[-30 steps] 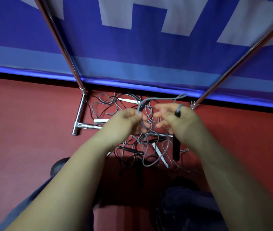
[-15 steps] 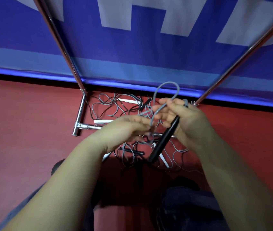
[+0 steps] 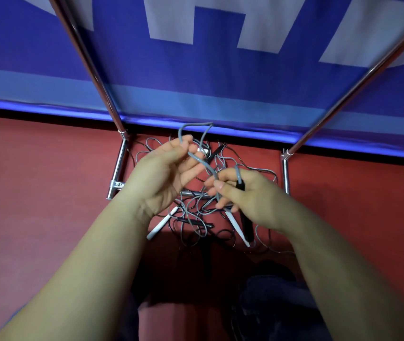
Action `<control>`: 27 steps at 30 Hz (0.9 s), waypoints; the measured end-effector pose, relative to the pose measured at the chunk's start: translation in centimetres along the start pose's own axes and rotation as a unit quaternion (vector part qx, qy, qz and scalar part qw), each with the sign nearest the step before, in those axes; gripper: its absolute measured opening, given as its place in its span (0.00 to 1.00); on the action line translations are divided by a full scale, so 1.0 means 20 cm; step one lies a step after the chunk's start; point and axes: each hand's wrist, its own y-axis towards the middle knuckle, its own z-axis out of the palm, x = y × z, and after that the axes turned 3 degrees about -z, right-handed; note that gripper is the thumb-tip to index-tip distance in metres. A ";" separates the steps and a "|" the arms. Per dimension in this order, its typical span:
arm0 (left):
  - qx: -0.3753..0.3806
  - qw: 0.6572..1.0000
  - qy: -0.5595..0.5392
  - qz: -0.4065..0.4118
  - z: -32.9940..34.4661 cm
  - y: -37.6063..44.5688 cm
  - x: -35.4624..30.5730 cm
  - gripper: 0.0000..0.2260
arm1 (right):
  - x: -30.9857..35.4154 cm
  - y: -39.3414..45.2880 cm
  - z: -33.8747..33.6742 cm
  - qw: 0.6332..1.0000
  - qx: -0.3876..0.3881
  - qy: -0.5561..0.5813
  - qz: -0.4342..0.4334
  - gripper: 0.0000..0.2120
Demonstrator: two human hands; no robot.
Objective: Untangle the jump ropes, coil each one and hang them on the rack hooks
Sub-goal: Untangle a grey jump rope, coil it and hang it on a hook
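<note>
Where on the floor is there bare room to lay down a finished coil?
Bare red floor lies left of the rack's left foot bar, and more right of the right foot bar. Between the bars it is crowded with the rope tangle and loose handles.

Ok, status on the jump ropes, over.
Left hand pinching grey rope; right hand gripping same rope and its black handle. Tangled pile on floor, nothing coiled.

I can't read any complete text. The blue banner (image 3: 196,77) behind the rack carries big pale block letters, cropped by the top edge of my view; one looks like an "H", the rest can't be made out. No labels or numbers elsewhere.
</note>
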 end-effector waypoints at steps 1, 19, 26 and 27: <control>0.002 1.000 -0.022 0.003 0.00 0.00 -0.01 0.09 | 0.00 0.00 -0.01 1.000 -0.010 -0.019 -0.003 0.07; 0.072 0.928 0.364 0.012 -0.02 -0.01 0.11 0.08 | 0.03 0.02 -0.09 0.961 -0.135 0.241 -0.011 0.10; 0.032 0.997 0.073 -0.003 0.02 -0.02 0.02 0.09 | -0.01 -0.01 -0.02 0.999 -0.024 -0.039 0.006 0.12; 0.031 0.998 0.051 0.002 0.02 -0.02 0.01 0.09 | -0.01 -0.01 -0.03 0.999 -0.029 -0.040 0.001 0.12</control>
